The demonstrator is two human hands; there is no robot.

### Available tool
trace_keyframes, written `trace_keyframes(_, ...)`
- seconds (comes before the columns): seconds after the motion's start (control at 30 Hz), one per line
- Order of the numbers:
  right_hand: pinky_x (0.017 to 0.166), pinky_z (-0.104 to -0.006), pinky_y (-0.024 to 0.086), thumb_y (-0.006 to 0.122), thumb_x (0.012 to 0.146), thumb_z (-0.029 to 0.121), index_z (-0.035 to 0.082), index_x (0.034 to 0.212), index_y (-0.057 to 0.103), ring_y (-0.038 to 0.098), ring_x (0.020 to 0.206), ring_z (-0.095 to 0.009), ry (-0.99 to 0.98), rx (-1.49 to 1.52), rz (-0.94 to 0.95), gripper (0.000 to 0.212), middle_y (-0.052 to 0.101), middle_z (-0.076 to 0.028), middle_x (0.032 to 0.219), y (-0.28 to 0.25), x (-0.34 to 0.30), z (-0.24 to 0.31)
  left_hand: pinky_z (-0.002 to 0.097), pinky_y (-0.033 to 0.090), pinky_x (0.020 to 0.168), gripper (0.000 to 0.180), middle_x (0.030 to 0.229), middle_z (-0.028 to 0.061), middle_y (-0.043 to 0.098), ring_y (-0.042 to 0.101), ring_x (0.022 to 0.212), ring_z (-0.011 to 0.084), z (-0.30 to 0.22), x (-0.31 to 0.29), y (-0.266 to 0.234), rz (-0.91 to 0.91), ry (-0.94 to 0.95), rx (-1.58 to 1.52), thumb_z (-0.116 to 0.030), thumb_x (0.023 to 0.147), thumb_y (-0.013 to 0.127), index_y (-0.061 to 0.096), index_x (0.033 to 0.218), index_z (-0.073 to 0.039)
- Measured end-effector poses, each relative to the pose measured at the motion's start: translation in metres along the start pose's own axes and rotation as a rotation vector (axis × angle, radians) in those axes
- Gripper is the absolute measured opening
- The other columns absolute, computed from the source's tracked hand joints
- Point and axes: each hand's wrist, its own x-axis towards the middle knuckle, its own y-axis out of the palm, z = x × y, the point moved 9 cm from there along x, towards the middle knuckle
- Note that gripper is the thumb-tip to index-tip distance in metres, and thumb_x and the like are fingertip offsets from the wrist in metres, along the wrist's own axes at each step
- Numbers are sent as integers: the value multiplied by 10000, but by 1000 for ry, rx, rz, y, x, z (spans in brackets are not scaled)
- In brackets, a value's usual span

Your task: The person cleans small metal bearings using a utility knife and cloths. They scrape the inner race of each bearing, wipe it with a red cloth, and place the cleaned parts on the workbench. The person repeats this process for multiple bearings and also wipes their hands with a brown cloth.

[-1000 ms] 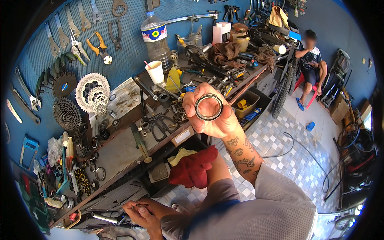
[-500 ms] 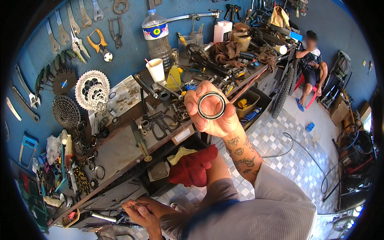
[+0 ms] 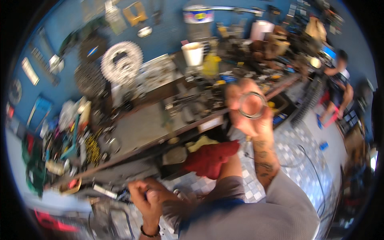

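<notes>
Between the fingers and thumb of my right hand [image 3: 249, 116] is a thin metal bearing ring [image 3: 252, 105], held up in front of the workbench with its opening facing me. My left hand [image 3: 146, 199] is low at the left, below the bench edge, with its fingers curled together. Something small and dark seems to be in that grip, but blur hides what it is. A dark red cloth [image 3: 211, 159] drapes over my leg, between the two hands.
The cluttered workbench [image 3: 140, 122] carries tools, a white cup [image 3: 193, 54] and loose parts. Chainrings [image 3: 122, 63] are by the blue pegboard wall. An open drawer [image 3: 175, 156] juts out under the bench. A seated person [image 3: 339, 86] is at the far right, beside a bicycle tyre [image 3: 310, 105].
The whole view has swung left, so the bench and both hands appear further right and blurred. The ring stays in my right hand; my left hand remains low with its fingers curled.
</notes>
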Motion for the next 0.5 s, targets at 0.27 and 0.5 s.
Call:
trace_keyframes(0.27, 896, -471, 651, 876, 854, 145, -27, 1289, 554, 752, 985, -329, 361, -76, -62, 568, 661, -259, 1206, -7, -71, -90, 421, 477, 546, 378, 652, 118, 603, 608, 537, 337, -79, 130, -35, 286, 119, 749, -333, 955, 760, 512, 1033, -58)
trace_keyframes(0.5, 1021, -457, 596, 731, 839, -161, 9, 1220, 535, 722, 1058, -257, 560, -118, -250, 461, 659, -192, 1224, -29, -131, -148, 570, 524, 690, 421, 760, 197, 708, 697, 750, 456, -26, 227, -6, 390, 293, 1097, -444, 998, 671, 558, 1059, -43)
